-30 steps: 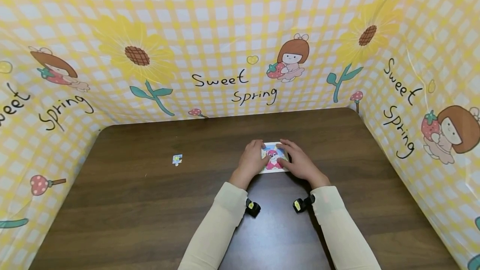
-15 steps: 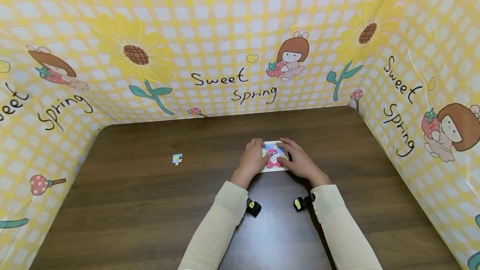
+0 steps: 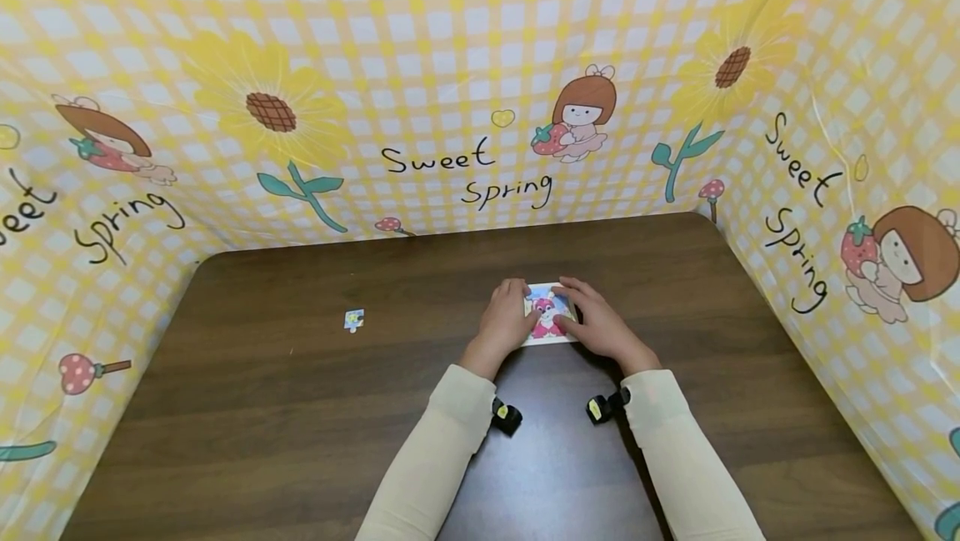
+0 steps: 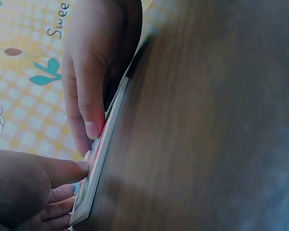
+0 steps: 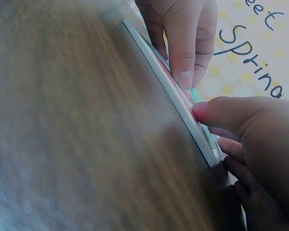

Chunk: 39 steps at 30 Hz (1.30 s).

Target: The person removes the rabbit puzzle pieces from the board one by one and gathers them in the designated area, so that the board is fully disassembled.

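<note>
Beyond pale sleeves [image 3: 422,462] cut off at six o'clock, the left hand [image 3: 504,320] at nine o'clock and right hand [image 3: 606,326] at three grip the white-rimmed picture board [image 3: 546,323] between them, covering its sides, thumbs bent onto its face, other fingers partly hidden, a jigsaw piece [image 3: 353,321] well apart towards nine.

Curtained tabletop booth [image 3: 847,120]; brown wood-grain table [image 3: 225,408], yellow checked hangings [image 3: 465,32]

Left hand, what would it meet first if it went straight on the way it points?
The left hand would likely first meet the yellow checked cloth beyond the table, though depth is unclear.
</note>
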Each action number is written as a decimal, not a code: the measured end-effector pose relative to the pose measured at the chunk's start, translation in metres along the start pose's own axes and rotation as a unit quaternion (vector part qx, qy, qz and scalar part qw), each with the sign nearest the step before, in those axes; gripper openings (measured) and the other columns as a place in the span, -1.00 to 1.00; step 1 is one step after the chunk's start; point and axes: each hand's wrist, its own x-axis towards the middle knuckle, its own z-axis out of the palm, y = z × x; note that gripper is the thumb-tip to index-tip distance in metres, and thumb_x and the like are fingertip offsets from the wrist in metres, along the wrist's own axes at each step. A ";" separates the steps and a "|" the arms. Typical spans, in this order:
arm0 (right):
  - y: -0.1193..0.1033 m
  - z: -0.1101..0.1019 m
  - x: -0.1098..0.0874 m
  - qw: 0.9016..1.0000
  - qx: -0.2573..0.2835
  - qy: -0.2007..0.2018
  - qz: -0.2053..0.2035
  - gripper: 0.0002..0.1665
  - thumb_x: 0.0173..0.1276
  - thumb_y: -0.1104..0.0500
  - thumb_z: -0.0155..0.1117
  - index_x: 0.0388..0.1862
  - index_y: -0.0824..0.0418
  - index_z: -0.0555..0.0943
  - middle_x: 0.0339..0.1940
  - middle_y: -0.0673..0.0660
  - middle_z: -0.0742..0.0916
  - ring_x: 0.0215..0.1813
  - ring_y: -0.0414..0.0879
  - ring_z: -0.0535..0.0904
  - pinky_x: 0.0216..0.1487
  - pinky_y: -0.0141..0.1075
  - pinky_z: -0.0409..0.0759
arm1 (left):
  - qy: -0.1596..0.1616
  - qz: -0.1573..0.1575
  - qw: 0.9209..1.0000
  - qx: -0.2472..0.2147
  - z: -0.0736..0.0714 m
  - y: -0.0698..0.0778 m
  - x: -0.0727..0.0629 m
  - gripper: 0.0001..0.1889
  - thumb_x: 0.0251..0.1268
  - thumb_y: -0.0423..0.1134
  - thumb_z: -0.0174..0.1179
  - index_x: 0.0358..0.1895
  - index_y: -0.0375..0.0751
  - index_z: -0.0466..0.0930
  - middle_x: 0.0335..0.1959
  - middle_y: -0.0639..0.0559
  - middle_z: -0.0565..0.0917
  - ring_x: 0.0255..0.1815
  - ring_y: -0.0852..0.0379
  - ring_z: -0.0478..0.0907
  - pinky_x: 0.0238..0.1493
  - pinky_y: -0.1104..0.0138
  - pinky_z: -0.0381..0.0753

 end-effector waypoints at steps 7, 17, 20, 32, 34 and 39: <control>0.000 0.000 0.000 1.000 -0.003 0.000 0.004 -0.37 0.40 0.08 0.27 0.39 0.24 0.40 0.50 0.21 0.30 0.49 0.17 0.16 0.36 0.15 0.22 | 0.017 0.004 1.000 0.011 -0.005 -0.004 0.003 -0.77 0.39 -0.17 0.19 0.01 -0.17 0.58 0.17 -0.08 0.54 0.19 -0.02 0.46 0.17 0.12 0.48; 0.000 0.004 -0.003 1.000 -0.002 -0.004 0.015 -0.37 0.41 0.06 0.26 0.40 0.21 0.40 0.50 0.18 0.30 0.50 0.16 0.13 0.37 0.15 0.21 | 0.044 -0.022 0.997 0.063 -0.008 -0.002 0.006 -0.86 0.32 -0.15 0.26 -0.14 -0.05 0.69 -0.09 0.04 0.65 -0.11 0.05 0.60 -0.15 0.11 0.63; 0.001 0.004 -0.003 1.000 0.000 0.000 0.017 -0.36 0.41 0.05 0.26 0.41 0.20 0.40 0.50 0.17 0.30 0.51 0.15 0.12 0.37 0.16 0.20 | 0.049 -0.021 0.996 0.069 -0.008 -0.002 0.008 -0.86 0.31 -0.14 0.27 -0.15 -0.03 0.71 -0.08 0.04 0.65 -0.10 0.05 0.60 -0.16 0.11 0.62; 0.004 0.001 0.001 1.000 -0.002 -0.005 0.018 -0.36 0.41 0.02 0.26 0.41 0.18 0.40 0.51 0.14 0.29 0.52 0.11 0.09 0.40 0.13 0.15 | 0.055 -0.022 0.996 0.065 -0.007 -0.004 0.011 -0.85 0.31 -0.12 0.27 -0.14 -0.02 0.72 -0.01 0.03 0.64 -0.03 0.03 0.59 -0.11 0.08 0.61; 0.004 0.001 0.001 1.000 -0.002 -0.005 0.017 -0.36 0.41 0.03 0.25 0.41 0.19 0.40 0.51 0.15 0.29 0.52 0.12 0.09 0.40 0.13 0.16 | 0.057 -0.022 0.996 0.065 -0.007 -0.004 0.011 -0.86 0.32 -0.12 0.27 -0.14 -0.01 0.72 -0.01 0.04 0.64 -0.03 0.03 0.59 -0.11 0.08 0.61; 0.002 0.001 0.001 1.000 0.002 -0.005 0.019 -0.37 0.42 0.04 0.25 0.41 0.19 0.40 0.51 0.15 0.28 0.52 0.12 0.09 0.40 0.13 0.16 | 0.060 -0.021 0.996 0.061 -0.007 -0.004 0.011 -0.86 0.32 -0.12 0.27 -0.15 -0.01 0.72 -0.02 0.03 0.64 -0.04 0.03 0.59 -0.11 0.08 0.61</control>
